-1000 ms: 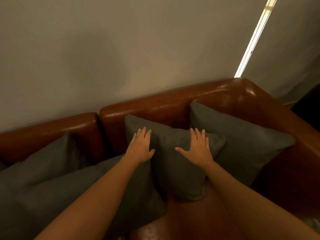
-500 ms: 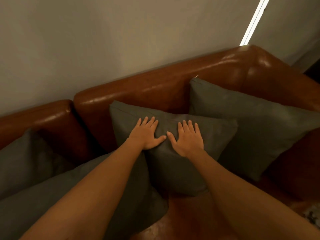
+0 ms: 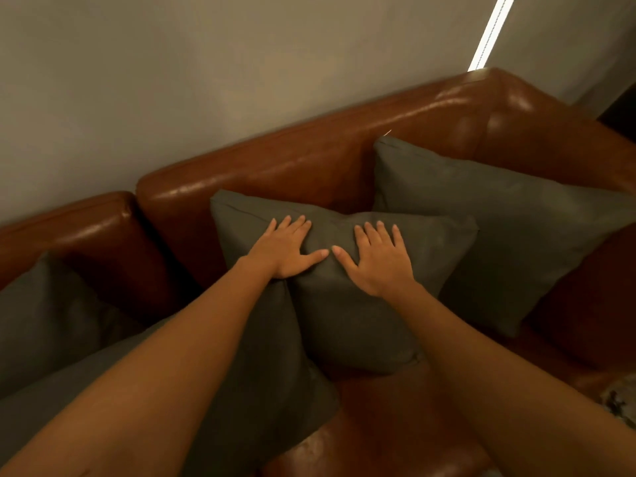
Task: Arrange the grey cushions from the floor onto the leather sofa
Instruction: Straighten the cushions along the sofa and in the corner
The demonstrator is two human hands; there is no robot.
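Observation:
A brown leather sofa (image 3: pixel 309 160) stands against the wall. Several grey cushions rest on it. The middle cushion (image 3: pixel 347 321) leans on the backrest, and both my hands lie flat on its upper part, fingers spread, thumbs almost touching: my left hand (image 3: pixel 287 247) beside my right hand (image 3: pixel 378 259). A bigger grey cushion (image 3: pixel 509 235) leans in the right corner, partly behind the middle one. Another grey cushion (image 3: pixel 261 383) lies under my left forearm, and one more (image 3: pixel 44 318) sits at the far left.
A plain grey wall (image 3: pixel 206 80) rises behind the sofa, with a bright vertical strip of light (image 3: pixel 488 32) at the upper right. The sofa's right armrest (image 3: pixel 564 132) closes off the corner. A patterned patch of floor (image 3: pixel 619 404) shows at the lower right.
My hands have moved closer together on the middle cushion, from apart to thumbs nearly touching. The view has shifted nearer and a little lower.

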